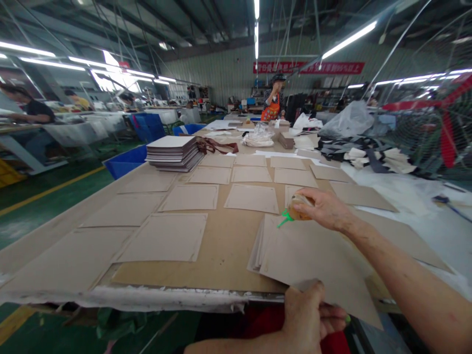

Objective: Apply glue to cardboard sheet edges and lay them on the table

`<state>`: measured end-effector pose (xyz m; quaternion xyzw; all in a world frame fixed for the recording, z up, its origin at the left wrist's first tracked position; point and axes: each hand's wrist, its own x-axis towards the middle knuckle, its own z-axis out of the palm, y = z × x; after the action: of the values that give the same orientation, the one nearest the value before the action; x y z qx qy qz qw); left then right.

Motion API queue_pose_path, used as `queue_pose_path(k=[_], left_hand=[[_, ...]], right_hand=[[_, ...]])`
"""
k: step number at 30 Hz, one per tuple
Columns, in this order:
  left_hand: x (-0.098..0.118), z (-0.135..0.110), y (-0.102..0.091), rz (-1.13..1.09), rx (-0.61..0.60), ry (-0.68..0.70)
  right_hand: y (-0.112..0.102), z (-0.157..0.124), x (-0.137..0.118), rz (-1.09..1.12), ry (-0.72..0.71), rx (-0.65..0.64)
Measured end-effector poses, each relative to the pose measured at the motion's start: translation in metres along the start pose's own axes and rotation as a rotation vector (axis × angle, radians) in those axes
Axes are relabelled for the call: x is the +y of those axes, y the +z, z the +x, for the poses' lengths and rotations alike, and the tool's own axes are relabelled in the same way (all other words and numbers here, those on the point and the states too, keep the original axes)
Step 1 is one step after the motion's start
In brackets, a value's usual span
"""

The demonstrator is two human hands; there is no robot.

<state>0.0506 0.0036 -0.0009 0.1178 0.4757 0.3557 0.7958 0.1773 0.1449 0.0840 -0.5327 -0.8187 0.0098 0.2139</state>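
Note:
My right hand [324,209] is closed around a small glue bottle [299,209] with amber contents and a green nozzle [285,217]. The nozzle points down and left at the far left corner of a grey-brown board sheet [313,255]. At the table's front edge my left hand [306,314] pinches the near edge of that sheet, thumb on top and fingers beneath. More sheets [256,248] lie fanned under its left side. Single board sheets [165,238] are laid out in rows to the left and beyond, some with wet-looking marks near their edges.
A tall stack of boards [173,153] stands at the far left of the table [217,255], near brown straps [217,146] and a blue bin [127,161]. Fabric scraps [368,153], clear plastic [346,119] and a red-bladed fan [446,123] are at the right. A person in an orange apron [271,109] stands beyond.

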Motion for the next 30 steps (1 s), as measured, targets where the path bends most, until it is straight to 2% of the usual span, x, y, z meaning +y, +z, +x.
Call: queue_pose_path(k=[11, 16, 24, 30], left_hand=[[0.0, -0.001, -0.001, 0.002, -0.013, 0.025], [-0.001, -0.001, -0.004, 0.007, -0.017, 0.051], [0.001, -0.002, -0.006, 0.04, -0.023, 0.068], [0.005, -0.007, -0.005, 0.062, -0.019, 0.096]], right_hand=[[-0.008, 0.004, -0.007, -0.092, -0.003, 0.003], [-0.019, -0.004, 0.003, -0.124, 0.037, -0.033], [-0.051, -0.043, 0.034, -0.15, 0.157, -0.109], [-0.065, -0.078, 0.051, -0.126, 0.245, -0.096]])
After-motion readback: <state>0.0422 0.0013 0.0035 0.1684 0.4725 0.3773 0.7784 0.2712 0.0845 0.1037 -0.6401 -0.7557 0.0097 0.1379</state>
